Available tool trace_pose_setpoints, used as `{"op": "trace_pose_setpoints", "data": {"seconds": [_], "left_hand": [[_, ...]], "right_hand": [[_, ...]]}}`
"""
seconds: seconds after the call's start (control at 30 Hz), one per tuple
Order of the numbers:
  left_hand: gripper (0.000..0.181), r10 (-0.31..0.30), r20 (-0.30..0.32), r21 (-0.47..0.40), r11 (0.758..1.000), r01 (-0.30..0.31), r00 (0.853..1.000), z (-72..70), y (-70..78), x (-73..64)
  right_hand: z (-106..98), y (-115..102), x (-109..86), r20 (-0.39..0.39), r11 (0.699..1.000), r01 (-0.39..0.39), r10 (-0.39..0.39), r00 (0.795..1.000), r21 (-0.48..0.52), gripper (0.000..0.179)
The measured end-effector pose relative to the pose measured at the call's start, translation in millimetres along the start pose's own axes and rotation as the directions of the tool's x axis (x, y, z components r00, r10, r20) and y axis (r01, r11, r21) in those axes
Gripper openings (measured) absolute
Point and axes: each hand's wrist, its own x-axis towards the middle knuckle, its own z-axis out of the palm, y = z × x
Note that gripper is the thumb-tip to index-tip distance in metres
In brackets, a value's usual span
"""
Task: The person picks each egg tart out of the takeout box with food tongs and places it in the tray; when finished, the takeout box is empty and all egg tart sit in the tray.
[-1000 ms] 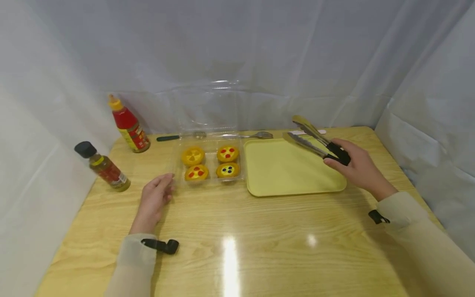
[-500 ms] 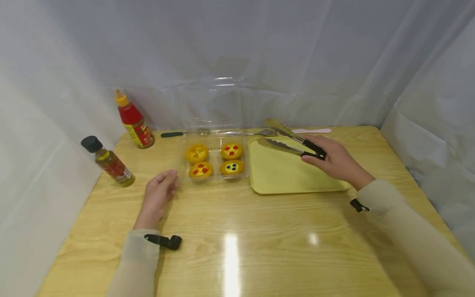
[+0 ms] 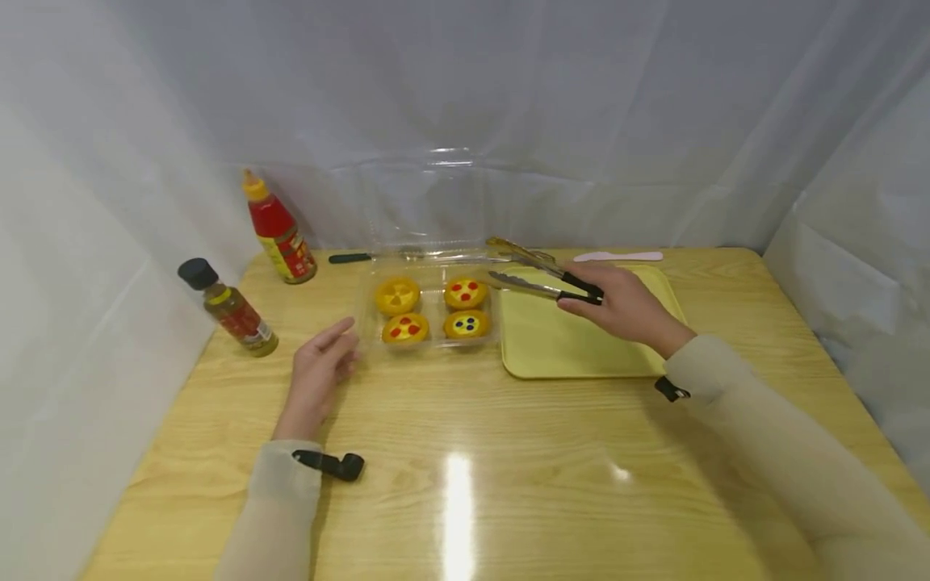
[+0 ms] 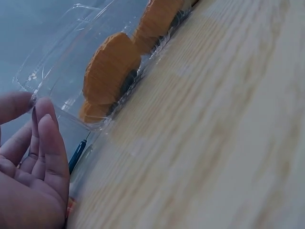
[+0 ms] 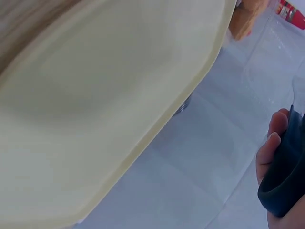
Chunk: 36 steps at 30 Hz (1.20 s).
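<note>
My right hand (image 3: 628, 303) grips black-handled metal tongs (image 3: 538, 274) above the yellow tray (image 3: 581, 339). The tongs' arms stand apart with nothing between them, and their tips overlap the right edge of a clear plastic container (image 3: 433, 278). Its hinged lid stands raised behind. Inside sit toy egg tarts: a plain one (image 3: 397, 296), two with red dots (image 3: 465, 294) and one with blue dots (image 3: 467, 324). At the container's left edge is my left hand (image 3: 320, 367), its fingers loosely bent; in the left wrist view its fingertips (image 4: 45, 107) are right at the clear rim.
A red sauce bottle (image 3: 279, 234) and a black-capped bottle (image 3: 236, 315) stand at the left. Behind the container and tray lie a green-handled utensil (image 3: 350, 258), a fork partly hidden by the tongs, and a pink knife (image 3: 617, 257). A white sheet (image 3: 552, 121) hangs behind.
My right hand has carried the tongs leftward, from over the tray's right side to the container's right edge. The left hand stays beside the container, its fingers slightly straighter. The view has shifted a little.
</note>
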Motion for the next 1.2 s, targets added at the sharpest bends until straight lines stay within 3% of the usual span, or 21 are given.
{"op": "trace_pose_setpoints", "data": {"seconds": [0.37, 0.67, 1.07, 1.2], "left_hand": [[0.05, -0.01, 0.025, 0.023, 1.0, 0.009, 1.0, -3.4, -1.9, 2.0], [0.049, -0.007, 0.023, -0.013, 1.0, 0.007, 1.0, -5.6, -5.4, 1.4], [0.05, -0.017, 0.029, -0.026, 1.0, 0.018, 0.999, -5.4, -4.2, -0.4], [0.049, -0.018, 0.026, -0.029, 0.999, 0.019, 1.0, -5.7, -4.2, 0.0]], "right_hand": [[22.0, -20.5, 33.1, 0.143, 0.996, -0.035, 0.047, 0.989, -0.083, 0.061], [40.0, -36.2, 54.6, 0.187, 0.993, 0.03, -0.008, 0.982, -0.114, 0.059], [57.2, -53.2, 81.7, 0.274, 0.984, 0.019, 0.031, 0.961, -0.177, 0.056], [59.0, -55.2, 90.8, 0.296, 0.983, 0.045, 0.01, 0.955, -0.179, 0.054]]}}
